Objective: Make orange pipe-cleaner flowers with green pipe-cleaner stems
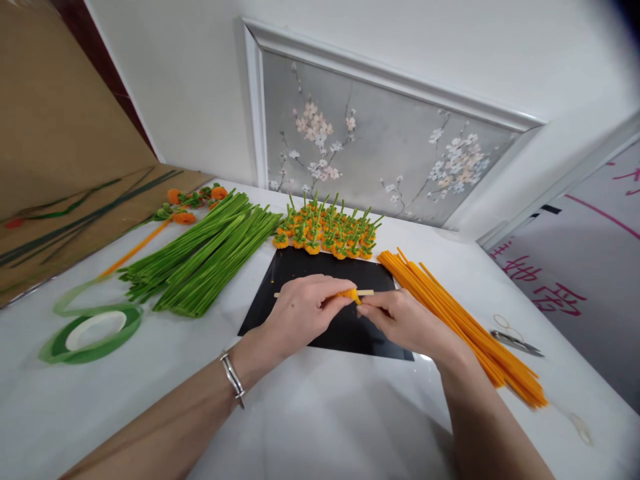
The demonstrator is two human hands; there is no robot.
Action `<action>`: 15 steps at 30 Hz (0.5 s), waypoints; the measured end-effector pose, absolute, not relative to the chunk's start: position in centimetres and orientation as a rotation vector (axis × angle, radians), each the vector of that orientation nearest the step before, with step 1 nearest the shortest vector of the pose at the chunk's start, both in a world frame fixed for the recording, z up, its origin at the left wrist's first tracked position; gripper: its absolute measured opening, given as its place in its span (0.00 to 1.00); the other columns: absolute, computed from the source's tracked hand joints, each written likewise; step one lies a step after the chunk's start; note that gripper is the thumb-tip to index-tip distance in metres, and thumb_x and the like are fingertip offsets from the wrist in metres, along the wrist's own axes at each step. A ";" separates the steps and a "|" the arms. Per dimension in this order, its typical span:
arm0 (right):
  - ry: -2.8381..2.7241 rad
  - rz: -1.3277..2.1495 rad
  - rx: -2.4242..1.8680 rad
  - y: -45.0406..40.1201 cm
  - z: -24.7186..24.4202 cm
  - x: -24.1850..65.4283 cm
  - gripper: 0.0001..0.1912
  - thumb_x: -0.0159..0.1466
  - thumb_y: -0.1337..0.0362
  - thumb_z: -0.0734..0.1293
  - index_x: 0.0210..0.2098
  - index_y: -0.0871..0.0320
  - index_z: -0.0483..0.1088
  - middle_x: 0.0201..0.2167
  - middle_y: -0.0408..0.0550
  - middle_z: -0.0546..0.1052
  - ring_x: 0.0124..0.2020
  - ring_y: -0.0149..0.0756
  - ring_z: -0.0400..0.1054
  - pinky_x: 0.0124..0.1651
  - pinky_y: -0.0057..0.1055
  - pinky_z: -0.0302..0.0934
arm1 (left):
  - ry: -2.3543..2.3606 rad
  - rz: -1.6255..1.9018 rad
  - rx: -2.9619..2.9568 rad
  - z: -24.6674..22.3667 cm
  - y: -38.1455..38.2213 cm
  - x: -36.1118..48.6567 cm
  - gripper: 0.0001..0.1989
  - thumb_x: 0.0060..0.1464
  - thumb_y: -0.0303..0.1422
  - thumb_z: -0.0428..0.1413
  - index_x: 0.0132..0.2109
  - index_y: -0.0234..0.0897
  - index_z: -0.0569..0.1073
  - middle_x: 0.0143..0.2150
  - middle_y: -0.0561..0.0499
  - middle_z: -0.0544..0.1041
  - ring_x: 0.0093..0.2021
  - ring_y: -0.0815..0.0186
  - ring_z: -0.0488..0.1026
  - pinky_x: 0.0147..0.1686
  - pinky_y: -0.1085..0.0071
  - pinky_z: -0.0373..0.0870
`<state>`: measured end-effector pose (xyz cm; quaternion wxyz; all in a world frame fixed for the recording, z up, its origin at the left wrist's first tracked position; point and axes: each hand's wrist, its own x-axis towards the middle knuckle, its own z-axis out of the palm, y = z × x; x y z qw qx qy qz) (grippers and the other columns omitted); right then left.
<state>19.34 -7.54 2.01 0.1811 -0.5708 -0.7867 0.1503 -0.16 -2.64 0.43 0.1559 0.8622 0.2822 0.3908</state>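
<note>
My left hand (307, 307) is closed round a thin wooden stick (365, 293), whose ends show on both sides of it. An orange pipe cleaner (353, 294) is wound round the stick at my left fingertips. Just to the right, my right hand (395, 313) pinches the loose end of that orange piece between thumb and fingers. Both hands are above a black mat (350, 333). Behind the mat stand several small orange flowers (327, 233) with green stems pointing up.
Green pipe cleaners (200, 260) lie left of the mat, beside green tape (95, 333) and finished orange flowers (184, 218). Orange pipe cleaners (465, 320) lie at the right, near scissors (515, 343). A framed floral panel (370, 140) is on the wall behind.
</note>
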 end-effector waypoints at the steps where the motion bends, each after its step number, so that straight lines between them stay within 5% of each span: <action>1: -2.250 0.432 -1.596 -7.7 2.2 19.2 0.16 0.66 0.63 0.60 0.21 0.56 0.64 0.16 0.37 0.62 0.19 0.26 0.52 0.23 0.25 0.46 | 0.838 1.123 2.460 0.4 -2.5 -0.2 0.08 0.58 0.27 0.55 0.42 0.41 0.77 0.37 0.55 0.80 0.37 0.68 0.75 0.37 0.74 0.69; 9: -2.319 0.335 -1.526 -9.0 3.6 18.7 0.16 0.66 0.65 0.61 0.21 0.56 0.65 0.17 0.38 0.65 0.19 0.28 0.55 0.25 0.27 0.48 | 1.043 0.884 2.617 0.1 -2.1 -0.6 0.10 0.59 0.30 0.54 0.46 0.43 0.77 0.38 0.54 0.80 0.38 0.64 0.76 0.34 0.71 0.68; 15: -2.108 0.255 -1.395 -8.4 3.2 19.1 0.09 0.67 0.64 0.61 0.34 0.55 0.72 0.29 0.43 0.76 0.30 0.31 0.68 0.33 0.27 0.58 | 0.927 0.841 2.656 -0.1 -2.0 -0.7 0.13 0.60 0.29 0.53 0.50 0.46 0.74 0.39 0.56 0.80 0.37 0.66 0.76 0.34 0.73 0.68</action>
